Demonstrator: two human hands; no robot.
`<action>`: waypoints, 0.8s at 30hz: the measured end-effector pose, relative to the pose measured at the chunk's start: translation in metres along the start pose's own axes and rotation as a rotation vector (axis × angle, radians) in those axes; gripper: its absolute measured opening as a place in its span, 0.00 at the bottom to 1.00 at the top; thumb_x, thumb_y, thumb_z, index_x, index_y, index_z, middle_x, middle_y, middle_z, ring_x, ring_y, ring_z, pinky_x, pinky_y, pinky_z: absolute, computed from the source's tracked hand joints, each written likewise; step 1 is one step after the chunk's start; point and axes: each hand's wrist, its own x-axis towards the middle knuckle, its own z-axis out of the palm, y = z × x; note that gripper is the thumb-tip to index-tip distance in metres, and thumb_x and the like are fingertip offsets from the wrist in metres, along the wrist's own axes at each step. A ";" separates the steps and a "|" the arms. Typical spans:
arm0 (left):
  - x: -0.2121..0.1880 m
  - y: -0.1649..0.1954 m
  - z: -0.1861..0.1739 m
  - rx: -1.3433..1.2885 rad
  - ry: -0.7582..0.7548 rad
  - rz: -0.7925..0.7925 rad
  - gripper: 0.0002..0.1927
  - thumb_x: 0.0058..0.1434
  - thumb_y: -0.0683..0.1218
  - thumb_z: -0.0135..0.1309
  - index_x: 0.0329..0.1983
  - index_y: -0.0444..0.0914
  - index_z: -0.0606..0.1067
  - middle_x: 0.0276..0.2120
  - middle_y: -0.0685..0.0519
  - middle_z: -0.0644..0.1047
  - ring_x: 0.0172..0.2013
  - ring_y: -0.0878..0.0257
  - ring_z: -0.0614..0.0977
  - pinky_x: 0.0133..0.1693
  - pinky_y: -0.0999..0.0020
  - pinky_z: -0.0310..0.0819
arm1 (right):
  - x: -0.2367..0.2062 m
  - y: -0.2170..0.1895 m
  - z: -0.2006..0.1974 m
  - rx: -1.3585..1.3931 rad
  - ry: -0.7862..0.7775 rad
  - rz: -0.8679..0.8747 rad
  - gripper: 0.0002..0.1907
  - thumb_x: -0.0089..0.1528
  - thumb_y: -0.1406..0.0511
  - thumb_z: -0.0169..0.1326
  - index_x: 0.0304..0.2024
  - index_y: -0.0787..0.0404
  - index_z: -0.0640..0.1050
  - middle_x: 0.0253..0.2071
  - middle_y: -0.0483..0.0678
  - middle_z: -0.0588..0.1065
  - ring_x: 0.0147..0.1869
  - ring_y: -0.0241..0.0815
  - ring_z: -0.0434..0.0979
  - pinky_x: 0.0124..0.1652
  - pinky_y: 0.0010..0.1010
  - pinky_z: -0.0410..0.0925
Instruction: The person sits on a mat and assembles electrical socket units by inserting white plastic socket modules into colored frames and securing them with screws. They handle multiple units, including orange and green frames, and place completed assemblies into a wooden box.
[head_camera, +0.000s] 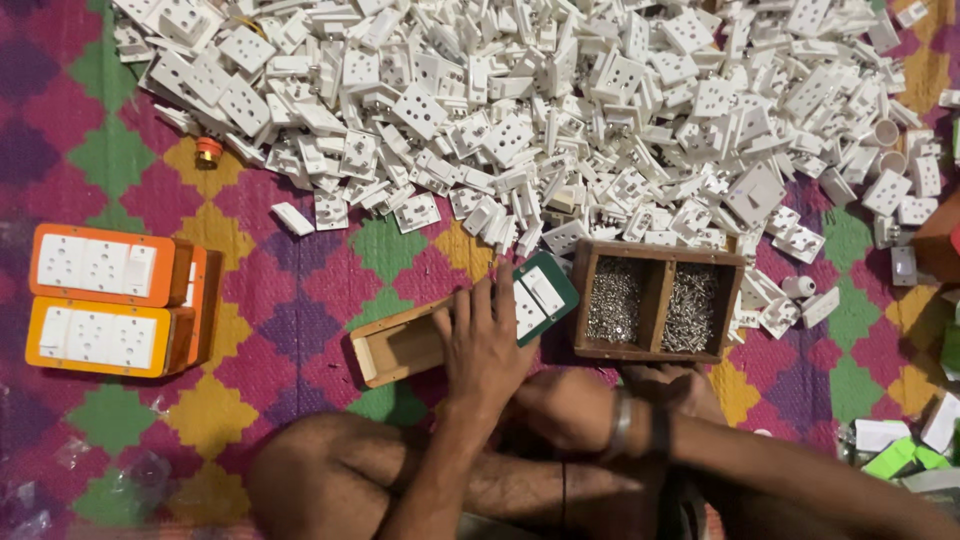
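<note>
Seated cross-legged on a patterned floor mat (300, 300) in magenta, green and yellow diamonds; knees and forearms fill the near edge of the view. Left hand (487, 345) lies palm down, fingers spread flat over a small wooden box (395, 350), pressing on it rather than closing around it. A green-framed switch plate (540, 295) with white inserts sits partly over the box's far right end, touching the fingertips of that hand. The box's long axis runs from near left to far right, its open, hollow end pointing left, away from the hand. Right hand (690, 385) rests lower right, behind the wrist with a metal bangle (622, 425); mostly hidden, so I cannot tell whether it is clenched or loose, and nothing visible in it. It lies just at the near wall of a two-compartment wooden tray (658, 260), both compartments full of small silver screws (612, 305). The tray stands just right of the green plate, so the right hand is nearer the screws and the left hand nearer the box. Far left, well apart, two finished orange switch boards (100, 300) lie side by side. Beyond everything, a broad heap of white socket and switch parts (560, 110) spans the top of the view. A small orange-capped piece (208, 150) lies at the heap's left fringe.
</note>
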 end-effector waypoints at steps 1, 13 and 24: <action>-0.001 -0.001 0.000 -0.009 -0.011 0.023 0.51 0.47 0.53 0.69 0.71 0.33 0.61 0.56 0.40 0.71 0.54 0.44 0.71 0.50 0.41 0.61 | -0.002 0.002 -0.020 0.174 -0.025 0.134 0.07 0.58 0.65 0.62 0.36 0.63 0.82 0.32 0.53 0.80 0.36 0.53 0.81 0.36 0.38 0.74; -0.004 0.023 0.001 0.014 -0.233 0.071 0.56 0.39 0.49 0.70 0.72 0.36 0.58 0.54 0.43 0.70 0.52 0.46 0.70 0.51 0.43 0.62 | -0.005 0.025 -0.089 0.287 0.540 0.525 0.08 0.60 0.67 0.62 0.41 0.63 0.83 0.32 0.47 0.82 0.34 0.34 0.80 0.34 0.27 0.72; -0.010 0.024 0.007 0.068 -0.179 0.157 0.56 0.41 0.48 0.70 0.74 0.35 0.59 0.55 0.44 0.71 0.52 0.50 0.72 0.53 0.47 0.62 | 0.001 0.026 -0.075 -0.039 0.688 0.346 0.09 0.57 0.70 0.62 0.38 0.66 0.77 0.36 0.49 0.72 0.39 0.44 0.73 0.38 0.33 0.68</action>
